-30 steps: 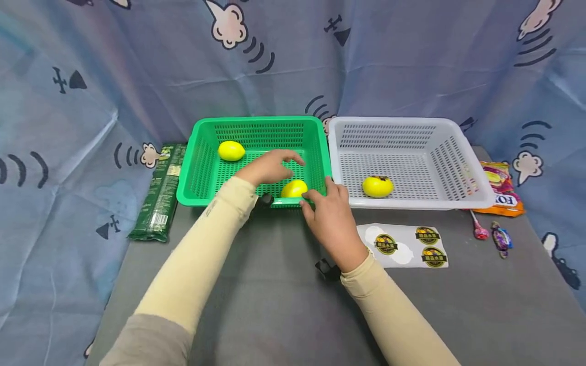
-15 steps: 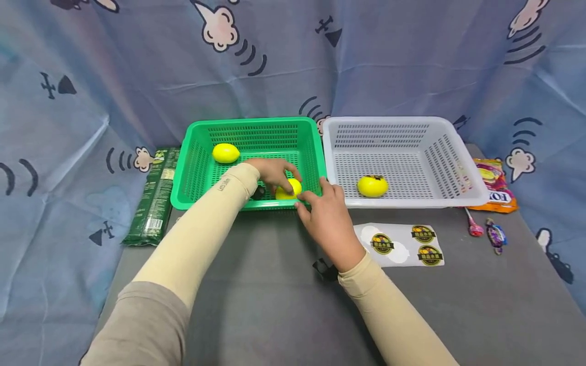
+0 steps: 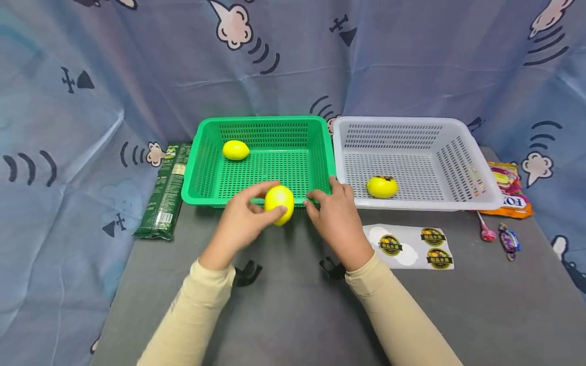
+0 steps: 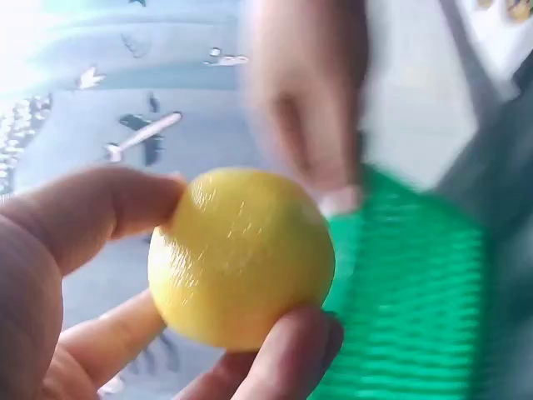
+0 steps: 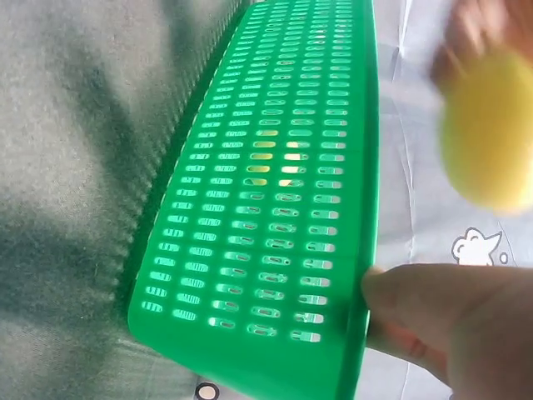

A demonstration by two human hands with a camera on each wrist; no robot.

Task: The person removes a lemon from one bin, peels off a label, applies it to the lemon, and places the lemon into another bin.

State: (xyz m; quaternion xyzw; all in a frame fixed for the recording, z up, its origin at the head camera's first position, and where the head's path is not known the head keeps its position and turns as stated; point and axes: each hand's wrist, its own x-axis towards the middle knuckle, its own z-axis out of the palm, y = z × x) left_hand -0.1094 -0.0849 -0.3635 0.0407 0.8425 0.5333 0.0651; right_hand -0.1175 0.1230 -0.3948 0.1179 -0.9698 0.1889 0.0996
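Observation:
My left hand [image 3: 240,218] holds a yellow lemon [image 3: 279,204] between thumb and fingers, above the front rim of the green basket [image 3: 261,122]. Close up in the left wrist view, the lemon [image 4: 241,258] shows a glossy, rounded side. My right hand [image 3: 338,221] grips the basket's front rim near its right corner; the right wrist view has the thumb [image 5: 416,292] outside the rim and fingers behind it. Another lemon [image 3: 235,150] lies at the back left inside the green basket.
Right beside it stands a white basket [image 3: 398,204] with a yellow persimmon-like fruit [image 3: 382,187]. A sticker sheet [image 3: 416,256] lies in front. Farther right are an orange candy bag [image 3: 515,198], a lollipop [image 3: 487,234] and wrapped candy [image 3: 509,241]. A green packet [image 3: 165,198] lies left.
My left hand reached down to the lemon at the green basket's front, took hold of it and lifted it out toward me. My right hand has stayed at the rim.

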